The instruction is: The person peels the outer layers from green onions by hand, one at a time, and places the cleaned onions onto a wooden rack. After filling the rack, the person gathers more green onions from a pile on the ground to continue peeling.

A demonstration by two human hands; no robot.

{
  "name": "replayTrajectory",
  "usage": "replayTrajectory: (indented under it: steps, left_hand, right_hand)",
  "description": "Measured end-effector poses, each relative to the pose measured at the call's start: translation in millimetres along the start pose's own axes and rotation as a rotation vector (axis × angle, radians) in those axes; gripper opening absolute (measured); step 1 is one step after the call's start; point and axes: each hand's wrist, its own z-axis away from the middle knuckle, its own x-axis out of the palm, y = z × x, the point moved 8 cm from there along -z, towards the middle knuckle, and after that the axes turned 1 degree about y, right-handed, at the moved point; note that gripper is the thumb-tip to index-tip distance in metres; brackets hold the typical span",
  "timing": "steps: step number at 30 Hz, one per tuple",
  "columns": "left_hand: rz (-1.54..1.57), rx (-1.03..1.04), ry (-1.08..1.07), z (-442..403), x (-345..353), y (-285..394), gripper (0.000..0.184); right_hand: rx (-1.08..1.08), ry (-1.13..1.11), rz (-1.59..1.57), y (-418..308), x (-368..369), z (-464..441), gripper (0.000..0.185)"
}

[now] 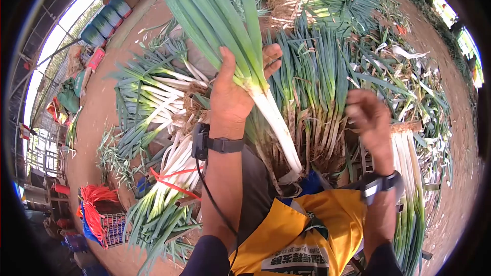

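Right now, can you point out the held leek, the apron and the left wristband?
Held leek (250,71): head view, base of leaves.
Apron (281,222): head view, yellow front.
Left wristband (225,145): head view, black strap.

The left grip (231,94) curls closed, palm toward the wearer, while the right grip (369,115), blurred, bends inward.

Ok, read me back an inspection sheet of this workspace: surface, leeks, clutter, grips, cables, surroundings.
Surface: brown ground, partly covered by leeks and scraps.
Job's things: raised leek, leaves upward, white stem slanting down; standing leeks beyond it, roots down; white-stemmed pile at left.
Clutter: leaf trimmings spread at right; red strips over a basket at lower left.
Left grip: around the raised leek.
Right grip: fingers curled, blurred; contents unclear.
Cables: black cable leading from the left wrist device.
Surroundings: mesh fence, green bundles at upper left.
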Motion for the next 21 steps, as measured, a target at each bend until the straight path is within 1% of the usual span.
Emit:
replayTrajectory:
  steps: [1,2,3,6,7,10,12,13,14,15,17,20,21]
  left_hand:
    - [-0.015,-0.013,-0.021,-1.9,4.8,-9.0,0.068]
    - [-0.018,-0.036,-0.026,-2.5,8.9,-17.3,0.068]
    - [-0.023,-0.061,-0.03,-1.7,12.9,-24.4,0.069]
    - [-0.005,-0.166,-0.032,4.3,21.4,-41.9,0.071]
    - [0.007,-0.199,-0.029,5.3,23.0,-45.9,0.071]
    - [-0.032,-0.156,-0.004,2.5,27.9,-50.3,0.07]
    - [-0.095,-0.142,-0.047,-0.7,26.6,-51.4,0.069]
    - [-0.133,-0.147,-0.066,-1.4,25.5,-53.6,0.068]
    - [-0.171,-0.155,-0.087,-0.9,25.4,-56.3,0.067]
    - [-0.118,-0.177,-0.049,-0.1,23.4,-59.3,0.065]
    - [-0.135,-0.18,0.008,3.3,23.1,-59.8,0.064]
    - [-0.145,-0.145,0.04,0.5,17.9,-55.3,0.063]
    - [-0.147,-0.127,0.042,-1.9,14.4,-51.4,0.063]
  right_hand:
    - [-0.073,-0.058,0.033,-16.5,35.0,8.4,0.034]
    - [-0.086,-0.092,0.023,-21.3,60.9,11.3,0.04]
    - [-0.122,-0.08,-0.001,-39.8,78.1,11.8,0.043]
    - [-0.298,0.052,0.014,-72.9,98.2,-3.9,0.035]
    - [-0.267,0.064,0.011,-71.9,100.5,-9.5,0.032]
    - [-0.199,0.115,0.022,-62.5,104.5,-17.2,0.021]
    - [-0.182,0.189,0.061,-55.3,100.4,-14.7,0.012]
    - [-0.129,0.205,0.066,-50.7,98.8,-13.5,0.008]
    - [-0.133,0.228,0.08,-49.5,96.5,-11.1,0.008]
    - [-0.14,0.253,0.096,-48.6,93.0,-9.1,0.007]
    - [-0.136,0.273,0.145,-47.5,87.7,-1.5,0.006]
    - [-0.29,0.294,0.052,-49.8,87.1,15.3,0.007]
    - [-0.293,0.235,-0.14,-43.2,91.9,21.0,0.008]
